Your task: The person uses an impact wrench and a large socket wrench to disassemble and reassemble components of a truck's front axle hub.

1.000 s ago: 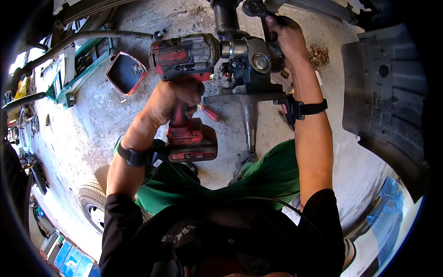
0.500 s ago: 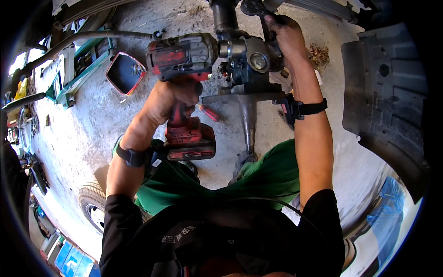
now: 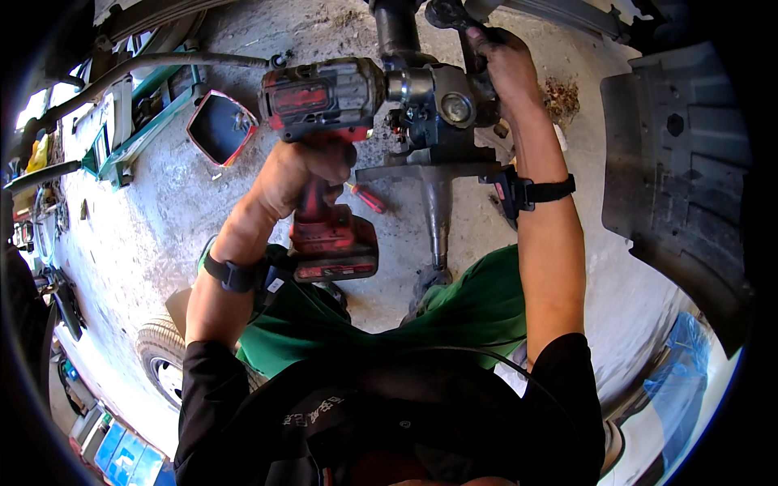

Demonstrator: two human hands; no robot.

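Observation:
My left hand [image 3: 304, 174] is wrapped round the grip of a red and black cordless impact wrench [image 3: 320, 97], its battery hanging below. From the tool's nose a shiny socket [image 3: 408, 84] points right and meets the side of a dark metal axle assembly [image 3: 442, 121], which has a round cap facing up. My right hand [image 3: 506, 65] is closed on a dark metal piece with a rounded end [image 3: 448, 14], at the assembly's far right side. Its fingers are partly hidden, and I cannot make out whether the piece is a separate tool.
A red-rimmed tray [image 3: 194, 134] with small parts lies at left on the concrete floor. A red-handled screwdriver [image 3: 369, 199] lies below the assembly. A black plastic liner [image 3: 677, 162] hangs at right. A tyre [image 3: 160, 344] lies at lower left, beside my left arm.
The impact wrench and my left hand have shifted very slightly right. Both hands keep their grips, and the assembly looks almost the same.

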